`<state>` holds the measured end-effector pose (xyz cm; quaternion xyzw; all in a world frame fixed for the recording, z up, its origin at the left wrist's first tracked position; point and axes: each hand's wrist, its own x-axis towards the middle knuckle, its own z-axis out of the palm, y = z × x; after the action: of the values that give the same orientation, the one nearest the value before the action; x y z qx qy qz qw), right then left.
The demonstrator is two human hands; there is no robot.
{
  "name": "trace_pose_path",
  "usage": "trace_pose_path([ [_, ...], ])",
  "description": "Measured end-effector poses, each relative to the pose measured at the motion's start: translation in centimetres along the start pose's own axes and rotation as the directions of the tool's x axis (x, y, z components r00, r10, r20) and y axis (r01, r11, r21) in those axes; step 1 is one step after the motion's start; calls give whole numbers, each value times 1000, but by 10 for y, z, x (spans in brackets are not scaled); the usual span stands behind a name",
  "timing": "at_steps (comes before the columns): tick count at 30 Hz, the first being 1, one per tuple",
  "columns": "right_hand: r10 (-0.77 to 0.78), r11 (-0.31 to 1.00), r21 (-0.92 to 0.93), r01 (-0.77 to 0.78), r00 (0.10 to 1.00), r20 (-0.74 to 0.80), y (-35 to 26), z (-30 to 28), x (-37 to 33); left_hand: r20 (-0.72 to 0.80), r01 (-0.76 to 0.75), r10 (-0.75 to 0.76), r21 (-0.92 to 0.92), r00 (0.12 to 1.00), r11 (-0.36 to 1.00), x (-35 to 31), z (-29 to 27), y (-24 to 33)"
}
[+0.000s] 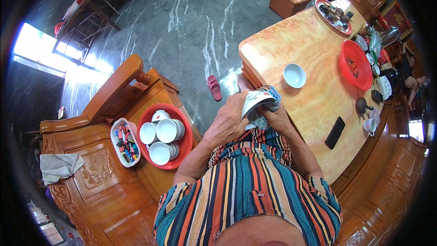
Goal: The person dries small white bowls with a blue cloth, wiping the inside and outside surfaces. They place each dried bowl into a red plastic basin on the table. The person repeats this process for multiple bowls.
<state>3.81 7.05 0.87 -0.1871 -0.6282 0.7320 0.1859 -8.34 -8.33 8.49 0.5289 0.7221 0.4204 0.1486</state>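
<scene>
In front of my body I hold a white bowl (251, 105) with a floral pattern, tilted on its side. My left hand (231, 115) grips it from the left. A blue-and-white cloth (274, 94) is bunched in my right hand (276, 117), pressed against the bowl's rim; part of the cloth is hidden by the bowl. On the table, just beyond my right hand, stands another white bowl (294, 75). To my left, a red basin (185, 151) on the wooden bench holds several stacked white bowls (167, 130).
The marble-topped table (314, 109) carries a black phone (335, 133), a red bowl (359, 79), a tea tray (321, 3) and a white cup (369, 126). A white container (115, 133) of small colourful items and a grey cloth (60, 167) lie on the bench. A pink slipper (214, 88) rests on the floor.
</scene>
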Motion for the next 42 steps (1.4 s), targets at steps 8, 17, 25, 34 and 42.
trace_pose_path([
  [8, -189, 606, -660, 444, 886, 423, -43, -16, 4, 248, -60, 50, 32, 968, 998, 2, -7, -8],
  [17, 119, 881, -468, 66, 927, 355, -54, -8, 16, 16, 137, -136, -140, 991, 981, 2, -4, 0],
  [25, 267, 908, 327, -262, 963, 30, 6, 30, -4, -348, 89, -159, -210, 924, 974, 6, 13, -13],
  [34, 337, 927, 129, -353, 932, 130, -14, 21, -13, -312, 83, -123, -137, 942, 987, 8, 3, -12],
  [42, 93, 894, -446, 43, 956, 278, -35, -1, -7, 58, -12, 17, -84, 998, 996, 5, -9, -8],
])
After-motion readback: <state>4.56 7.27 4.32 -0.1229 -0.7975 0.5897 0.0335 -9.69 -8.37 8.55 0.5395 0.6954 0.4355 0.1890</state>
